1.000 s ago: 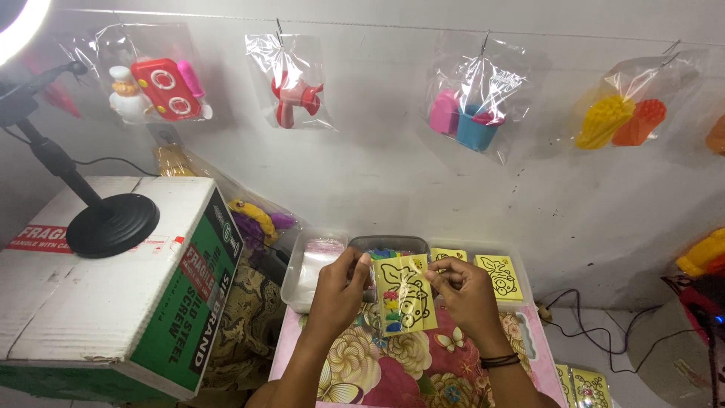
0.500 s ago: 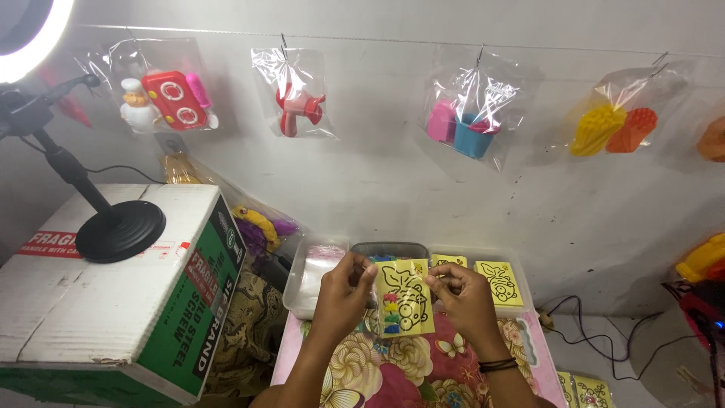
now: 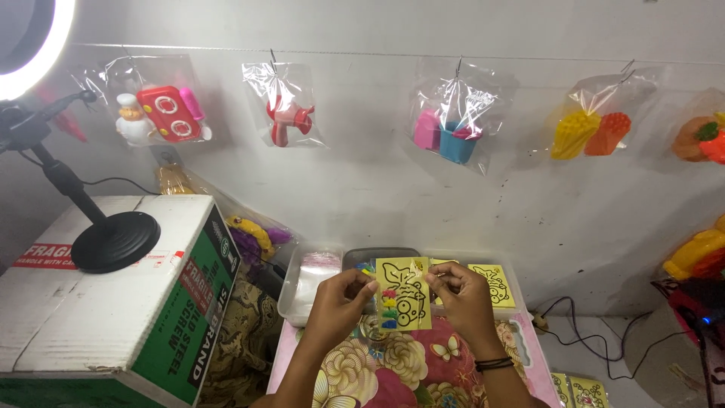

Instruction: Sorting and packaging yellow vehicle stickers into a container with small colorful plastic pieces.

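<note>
Both hands pinch one yellow card [image 3: 404, 295] by its upper edges, the left hand [image 3: 340, 302] at the card's left side and the right hand [image 3: 461, 298] at its right, holding it upright above the tabletop [image 3: 521, 355]. The card is a flat rectangle with a black outline drawing and a column of small coloured dots down its left edge; it looks glossy, as if sleeved in clear film.

Behind it stands a clear plastic tray [image 3: 291, 298] holding a stack of clear bags [image 3: 317, 268], and a second tray with more yellow cards [image 3: 495, 283] of the same kind. Two further yellow cards [image 3: 578, 389] lie low at the right. A floral cloth [image 3: 408, 370] in pink and cream covers the tabletop.

On the wall a cord carries five clear crinkled bags of plastic toys: a red-and-white set [image 3: 155, 113], a red-and-pink piece [image 3: 287, 121], a pink and blue pair [image 3: 445, 136], a yellow and orange pair [image 3: 589, 132], and an orange one [image 3: 702, 140] cut by the frame edge.

At the left a white cardboard box [image 3: 98, 295] with a green side bears red and white printed labels; a black round stand base [image 3: 113, 242] rests on it, its pole rising toward a lit ring light [image 3: 34, 53].
</note>
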